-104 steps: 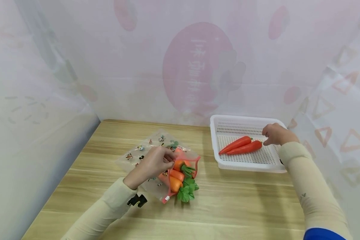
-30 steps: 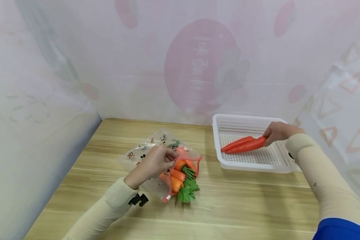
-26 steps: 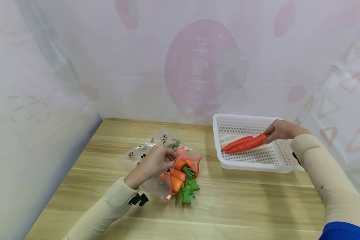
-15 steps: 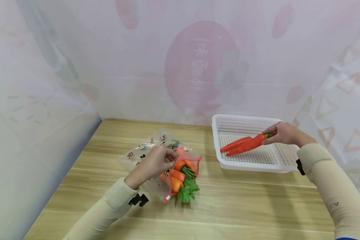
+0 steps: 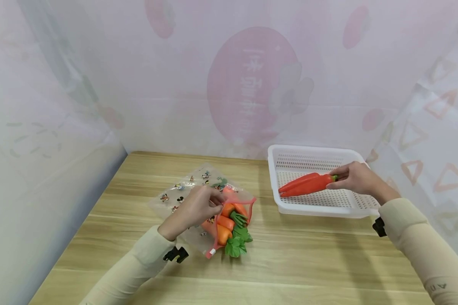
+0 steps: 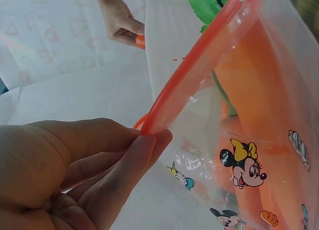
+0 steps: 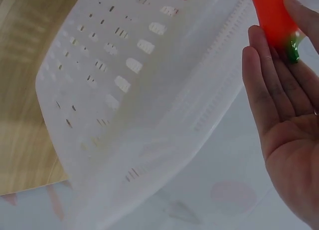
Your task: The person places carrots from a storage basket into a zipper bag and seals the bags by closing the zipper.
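My left hand (image 5: 198,207) pinches the red rim of a clear zip bag (image 6: 184,85) between thumb and fingers. Orange carrots (image 5: 225,222) with green leafy tops (image 5: 236,245) lie inside, their leaves sticking out of the mouth. On the right, my right hand (image 5: 360,180) reaches over a white perforated basket (image 5: 320,212) and holds a red chili pepper (image 5: 316,184) near its green stem, thumb on one side and fingers on the other. A second red chili pepper (image 5: 299,179) lies in the basket, partly hidden behind the held one.
The wooden table (image 5: 290,262) carries the bag left of centre and the basket at the back right. Pale printed sheets (image 5: 168,118) hang behind and along both sides. A small white slider (image 5: 212,252) sits at the bag's near corner.
My right hand has come down to the chili peppers, grasped one at its stem end and shifted it slightly over the other. The left hand stays at the bag's rim.
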Demonstrator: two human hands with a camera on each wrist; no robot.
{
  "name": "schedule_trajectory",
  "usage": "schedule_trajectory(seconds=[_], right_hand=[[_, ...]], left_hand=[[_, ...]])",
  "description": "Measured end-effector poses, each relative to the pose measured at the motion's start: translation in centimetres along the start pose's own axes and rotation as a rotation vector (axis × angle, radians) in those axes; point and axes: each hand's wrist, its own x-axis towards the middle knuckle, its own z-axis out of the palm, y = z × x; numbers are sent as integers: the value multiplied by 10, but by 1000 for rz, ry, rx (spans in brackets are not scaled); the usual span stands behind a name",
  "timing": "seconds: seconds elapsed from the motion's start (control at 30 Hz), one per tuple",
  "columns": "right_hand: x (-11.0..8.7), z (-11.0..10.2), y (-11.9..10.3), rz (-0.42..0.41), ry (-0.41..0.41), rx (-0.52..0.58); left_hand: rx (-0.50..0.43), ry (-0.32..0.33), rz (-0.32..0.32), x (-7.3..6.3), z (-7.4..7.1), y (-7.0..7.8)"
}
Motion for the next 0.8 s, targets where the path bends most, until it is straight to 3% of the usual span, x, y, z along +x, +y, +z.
schedule_trajectory(seconds=[0.53, 0.8], right_hand=[[-32, 9, -10, 48, 126, 28], [-58, 9, -12, 136, 217, 52]], left_hand=[[-13, -18, -14, 4, 0, -2], [-4, -17, -18, 3, 0, -2]])
